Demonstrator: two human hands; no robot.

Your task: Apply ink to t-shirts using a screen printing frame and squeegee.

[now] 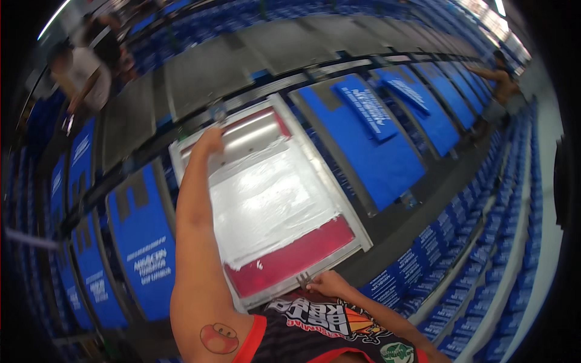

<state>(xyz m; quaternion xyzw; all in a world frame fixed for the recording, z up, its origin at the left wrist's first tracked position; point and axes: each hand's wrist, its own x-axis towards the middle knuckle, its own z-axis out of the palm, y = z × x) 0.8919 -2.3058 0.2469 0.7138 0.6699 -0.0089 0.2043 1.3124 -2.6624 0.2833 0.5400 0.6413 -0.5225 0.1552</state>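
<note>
A screen printing frame (321, 172) with pale metal sides lies in front of me. Its mesh is red at both ends, and a wide patch of whitish ink (266, 196) covers the middle. Across its far end stretches a shiny metal bar or blade (251, 134). My left arm reaches over the frame's left side; my left hand (209, 142) is closed beside the bar's left end, its grip hidden. A small metal clamp (218, 112) sits just beyond it. At the near edge, my right hand (330, 284) pinches the frame beside a small metal fitting (304, 279).
Blue printed sheets (363, 145) lie on grey boards to the right, and more (145, 242) on the left. Bare grey boards (206, 66) run behind. Stacked blue pieces (442, 248) line the right aisle. People stand at far left (85, 78) and far right (499, 91).
</note>
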